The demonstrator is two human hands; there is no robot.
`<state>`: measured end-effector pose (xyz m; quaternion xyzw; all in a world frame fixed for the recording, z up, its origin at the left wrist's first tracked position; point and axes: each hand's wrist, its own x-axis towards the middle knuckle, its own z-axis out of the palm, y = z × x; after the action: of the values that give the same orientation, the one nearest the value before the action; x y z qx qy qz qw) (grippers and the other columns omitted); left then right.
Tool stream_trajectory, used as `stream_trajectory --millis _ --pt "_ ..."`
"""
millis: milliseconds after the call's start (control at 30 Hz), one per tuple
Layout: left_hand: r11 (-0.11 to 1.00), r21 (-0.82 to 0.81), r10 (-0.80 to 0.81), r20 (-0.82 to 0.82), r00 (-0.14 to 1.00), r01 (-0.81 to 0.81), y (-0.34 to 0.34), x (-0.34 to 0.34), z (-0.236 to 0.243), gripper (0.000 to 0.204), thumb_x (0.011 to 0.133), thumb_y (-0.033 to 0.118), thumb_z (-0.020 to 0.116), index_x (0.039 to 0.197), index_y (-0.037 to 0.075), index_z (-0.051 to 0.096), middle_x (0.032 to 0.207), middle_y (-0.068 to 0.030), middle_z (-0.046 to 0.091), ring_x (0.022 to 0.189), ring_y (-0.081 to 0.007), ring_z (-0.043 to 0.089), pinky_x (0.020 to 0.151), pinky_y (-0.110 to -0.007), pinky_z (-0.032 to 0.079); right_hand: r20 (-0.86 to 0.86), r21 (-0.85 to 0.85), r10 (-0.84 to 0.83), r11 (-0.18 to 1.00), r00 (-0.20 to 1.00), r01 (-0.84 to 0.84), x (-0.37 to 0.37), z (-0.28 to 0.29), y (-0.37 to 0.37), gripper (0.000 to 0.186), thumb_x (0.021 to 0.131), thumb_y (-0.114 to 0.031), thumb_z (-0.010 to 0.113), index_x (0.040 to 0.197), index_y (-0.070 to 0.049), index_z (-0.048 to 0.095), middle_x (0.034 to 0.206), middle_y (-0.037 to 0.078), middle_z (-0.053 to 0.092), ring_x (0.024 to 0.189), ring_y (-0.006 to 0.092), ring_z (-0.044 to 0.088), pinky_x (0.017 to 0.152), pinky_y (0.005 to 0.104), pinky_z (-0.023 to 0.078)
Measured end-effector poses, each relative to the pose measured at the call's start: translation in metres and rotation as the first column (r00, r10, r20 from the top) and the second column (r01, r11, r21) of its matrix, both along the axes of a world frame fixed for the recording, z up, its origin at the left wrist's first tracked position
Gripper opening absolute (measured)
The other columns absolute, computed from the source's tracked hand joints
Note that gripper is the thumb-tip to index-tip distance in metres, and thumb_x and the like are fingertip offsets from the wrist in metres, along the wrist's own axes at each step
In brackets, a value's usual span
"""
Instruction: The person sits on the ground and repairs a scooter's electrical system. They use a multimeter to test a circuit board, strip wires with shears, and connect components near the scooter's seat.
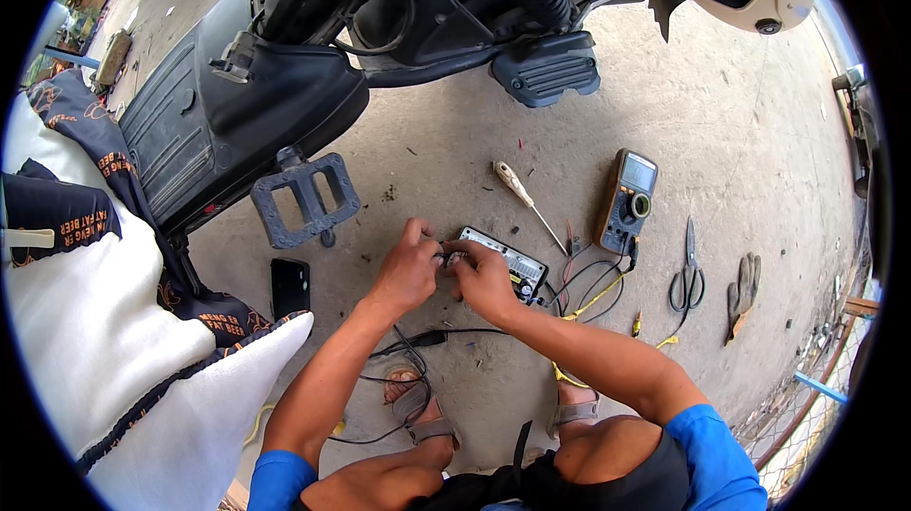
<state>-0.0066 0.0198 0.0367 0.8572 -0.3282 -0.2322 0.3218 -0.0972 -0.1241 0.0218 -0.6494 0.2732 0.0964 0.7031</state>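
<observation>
Over the concrete floor, my left hand and my right hand meet, fingers curled and pinched together. Between the fingertips is something small and dark that I cannot make out. Just right of them lies an open electronic unit with a silver, labelled face and a black case, partly hidden by my right hand. Beyond it a screwdriver with a pale handle points toward a cluster of thin wires. A multimeter with a roll of tape on its dial lies further right, its leads running back toward the unit.
Scissors and a grey work glove lie at the right. A black phone is at the left. Overhead stands a vehicle with a black pedal and black body panel. Black cable loops near my sandals. White-lined fabric hangs left.
</observation>
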Motion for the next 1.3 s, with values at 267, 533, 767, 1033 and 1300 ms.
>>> stream_trajectory --millis 267,533,767,1033,1300 --pt "1.000 -0.012 0.018 -0.069 0.997 -0.019 0.004 0.004 -0.014 0.009 0.086 0.004 0.065 0.090 -0.003 0.062 0.116 -0.0183 0.051 0.104 -0.0384 0.057 0.088 -0.043 0.048 -0.153 0.292 -0.130 0.941 0.980 0.170 -0.004 0.000 0.011 0.021 0.094 -0.010 0.058 0.105 0.006 0.065 0.080 0.011 0.070 0.052 0.0119 0.058 0.044 0.0263 0.042" --pt "0.994 -0.070 0.069 -0.147 0.987 -0.080 0.004 0.005 -0.015 0.006 0.088 0.003 0.062 0.092 -0.002 0.063 0.114 -0.0158 0.053 0.102 -0.0341 0.057 0.088 -0.040 0.047 -0.293 0.357 -0.137 0.903 0.946 0.241 0.001 0.003 0.010 0.014 0.094 -0.015 0.062 0.086 -0.003 0.063 0.073 0.006 0.065 0.048 0.0092 0.052 0.038 0.0241 0.032" --pt "0.983 -0.169 0.048 -0.163 0.985 -0.076 0.004 0.003 -0.005 0.018 0.076 -0.006 0.067 0.093 0.001 0.064 0.113 -0.0134 0.053 0.104 -0.0318 0.058 0.086 -0.039 0.048 -0.384 0.473 -0.131 0.822 0.914 0.316 0.010 0.010 -0.001 0.012 0.093 -0.015 0.062 0.087 -0.004 0.063 0.070 0.003 0.060 0.048 0.0087 0.046 0.038 0.0244 0.028" --pt "0.973 -0.224 0.055 -0.006 0.998 -0.055 0.002 0.001 -0.007 0.019 0.073 -0.005 0.071 0.090 0.001 0.065 0.110 -0.0140 0.054 0.102 -0.0318 0.058 0.083 -0.038 0.049 -0.459 0.490 -0.154 0.778 0.875 0.393 0.009 0.012 -0.001 0.018 0.099 -0.020 0.055 0.091 -0.006 0.062 0.072 0.002 0.060 0.052 0.0088 0.045 0.040 0.0252 0.030" --pt "0.962 -0.236 0.118 -0.079 0.990 -0.133 0.000 -0.001 -0.006 0.011 0.079 0.000 0.070 0.089 -0.001 0.068 0.109 -0.0140 0.057 0.097 -0.0285 0.060 0.081 -0.037 0.049 -0.539 0.488 -0.200 0.717 0.818 0.497 0.016 0.007 0.008 0.020 0.100 -0.022 0.055 0.089 -0.007 0.061 0.073 0.001 0.059 0.054 0.0088 0.046 0.041 0.0251 0.030"
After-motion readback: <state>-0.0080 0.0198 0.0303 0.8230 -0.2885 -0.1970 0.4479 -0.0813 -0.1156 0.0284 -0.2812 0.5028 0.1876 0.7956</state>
